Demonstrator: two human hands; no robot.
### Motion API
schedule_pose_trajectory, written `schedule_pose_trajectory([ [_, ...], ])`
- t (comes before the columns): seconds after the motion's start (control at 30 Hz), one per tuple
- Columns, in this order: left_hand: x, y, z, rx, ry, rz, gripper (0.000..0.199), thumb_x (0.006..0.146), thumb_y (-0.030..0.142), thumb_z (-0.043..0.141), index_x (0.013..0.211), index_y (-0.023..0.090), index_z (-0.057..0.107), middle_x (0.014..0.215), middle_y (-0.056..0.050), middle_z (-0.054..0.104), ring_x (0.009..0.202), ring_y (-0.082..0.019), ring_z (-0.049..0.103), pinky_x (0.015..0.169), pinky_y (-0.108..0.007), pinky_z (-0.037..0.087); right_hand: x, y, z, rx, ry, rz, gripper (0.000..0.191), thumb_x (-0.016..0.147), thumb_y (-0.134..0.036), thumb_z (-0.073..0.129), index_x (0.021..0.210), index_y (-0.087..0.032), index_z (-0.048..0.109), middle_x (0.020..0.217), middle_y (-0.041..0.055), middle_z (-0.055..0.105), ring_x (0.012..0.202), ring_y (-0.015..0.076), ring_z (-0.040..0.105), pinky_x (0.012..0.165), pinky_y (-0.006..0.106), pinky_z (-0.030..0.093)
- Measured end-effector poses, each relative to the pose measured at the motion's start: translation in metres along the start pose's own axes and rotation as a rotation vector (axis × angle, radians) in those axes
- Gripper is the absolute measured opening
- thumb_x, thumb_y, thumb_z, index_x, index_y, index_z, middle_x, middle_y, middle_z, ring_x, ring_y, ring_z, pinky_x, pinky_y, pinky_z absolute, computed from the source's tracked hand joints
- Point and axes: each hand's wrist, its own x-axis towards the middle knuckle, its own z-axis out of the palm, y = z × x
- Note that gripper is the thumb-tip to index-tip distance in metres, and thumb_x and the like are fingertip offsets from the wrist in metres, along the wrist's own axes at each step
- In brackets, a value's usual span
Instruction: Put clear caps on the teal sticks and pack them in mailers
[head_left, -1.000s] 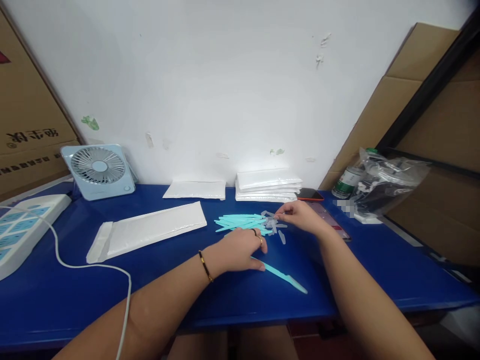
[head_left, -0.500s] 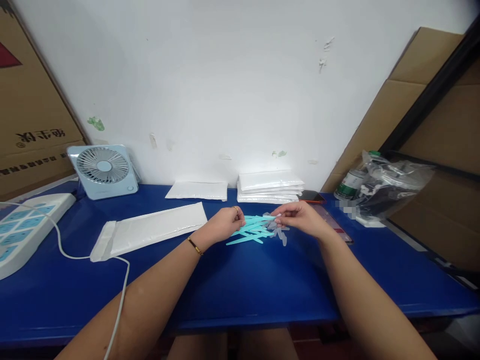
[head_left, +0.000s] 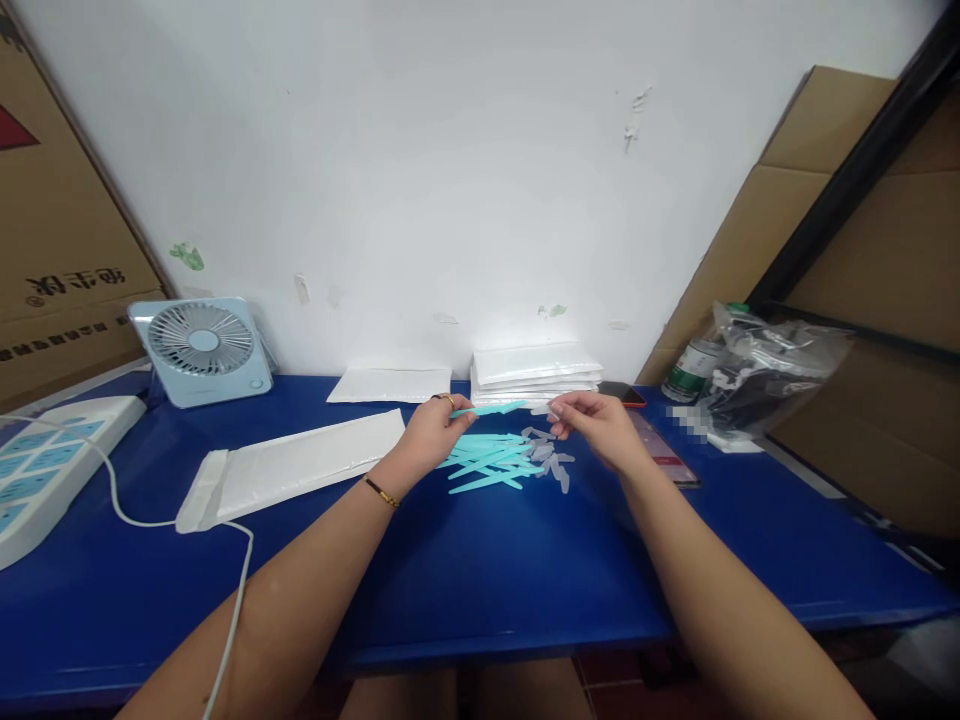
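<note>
My left hand pinches the end of a slim turquoise eyebrow razor, held level above the pile with its tip to the right. Facing that tip is a small translucent cap, pinched between the fingertips of my right hand. Whether cap and razor touch, I cannot tell. Below my hands, several more turquoise razors lie crisscrossed on the blue table. Loose translucent caps are heaped against their right side.
A white padded envelope lies at left, with another envelope and an envelope stack by the wall. A fan, power strip and white cable are leftward. Rightward are a phone and bagged items.
Both hands have risen slightly off the pile. The razor in my left hand now shows clear of the others, with the cap in my right hand at its tip.
</note>
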Motion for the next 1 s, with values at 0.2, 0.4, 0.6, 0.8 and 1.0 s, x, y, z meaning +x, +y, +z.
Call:
schedule_pose_trajectory([
  [0.2,0.0,0.0,0.005,0.078,0.01,0.068,0.023,0.086,0.034,0.045,0.089,0.019,0.062,0.085,-0.003,0.06,0.074,-0.016,0.055,0.068,-0.028,0.041,-0.001,0.0,0.005,0.013,-0.008,0.014,0.03,0.068,-0.042,0.073,0.081,-0.015,0.067,0.062,0.0022,0.064,0.055,0.0139,0.061,0.052,0.026,0.05],
  [0.4,0.001,-0.001,0.004,0.107,-0.016,0.067,0.022,0.087,0.034,0.045,0.089,0.019,0.061,0.083,-0.003,0.06,0.073,-0.017,0.055,0.069,-0.028,0.041,-0.003,-0.006,0.004,-0.057,-0.043,0.001,0.034,0.067,-0.045,0.073,0.081,-0.014,0.067,0.062,0.0036,0.064,0.055,0.0145,0.06,0.054,0.029,0.052],
  [0.6,-0.001,0.002,0.006,0.1,-0.047,0.075,0.022,0.087,0.034,0.045,0.09,0.019,0.061,0.087,-0.003,0.061,0.08,-0.018,0.056,0.072,-0.028,0.043,-0.003,0.001,0.011,-0.061,-0.107,-0.004,0.031,0.071,-0.043,0.071,0.084,-0.015,0.069,0.063,0.0033,0.066,0.057,0.0143,0.062,0.057,0.029,0.053],
  [0.8,-0.008,0.011,0.014,0.158,-0.01,0.098,0.031,0.087,0.037,0.046,0.108,0.018,0.057,0.109,-0.009,0.058,0.103,-0.023,0.053,0.088,-0.035,0.042,-0.001,0.009,0.011,-0.085,-0.192,0.032,0.035,0.07,-0.043,0.071,0.088,-0.013,0.069,0.063,0.0051,0.068,0.057,0.0159,0.064,0.058,0.029,0.054],
  [1.0,-0.018,0.012,0.025,0.253,-0.039,0.139,0.061,0.086,0.05,0.044,0.136,0.016,0.031,0.137,-0.015,0.04,0.128,-0.028,0.035,0.103,-0.043,0.032,0.014,0.025,-0.001,-0.108,0.068,0.008,0.036,0.063,-0.043,0.075,0.084,-0.013,0.069,0.069,0.0056,0.069,0.065,0.0178,0.066,0.065,0.032,0.054],
])
